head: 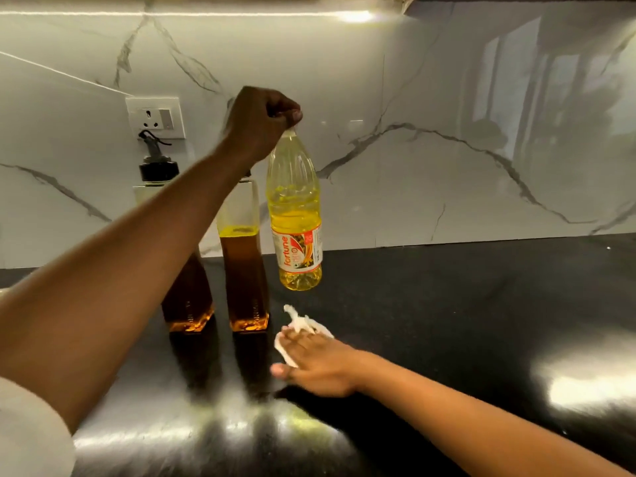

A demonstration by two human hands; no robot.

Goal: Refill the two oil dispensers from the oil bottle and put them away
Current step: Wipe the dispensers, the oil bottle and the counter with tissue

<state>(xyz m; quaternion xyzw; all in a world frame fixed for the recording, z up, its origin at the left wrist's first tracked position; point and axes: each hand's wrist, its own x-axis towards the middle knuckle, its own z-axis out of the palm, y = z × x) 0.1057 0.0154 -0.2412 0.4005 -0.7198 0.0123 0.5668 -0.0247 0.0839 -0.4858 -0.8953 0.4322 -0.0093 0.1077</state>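
Yellow oil bottle with red-white label, amber dispensers, black countertop, grey-veined white marble wall.

Glossy black stone counter, polished veined marble backsplash, clear plastic oil bottle, crumpled white tissue

A single wide-angle camera, worn on the person's head, is looking forward and down over a black countertop toward a marble wall that is filling the upper half of the frame. It is sitting close, keeping the oil bottle near centre; the left hand is showing at upper centre, the right hand at lower centre.
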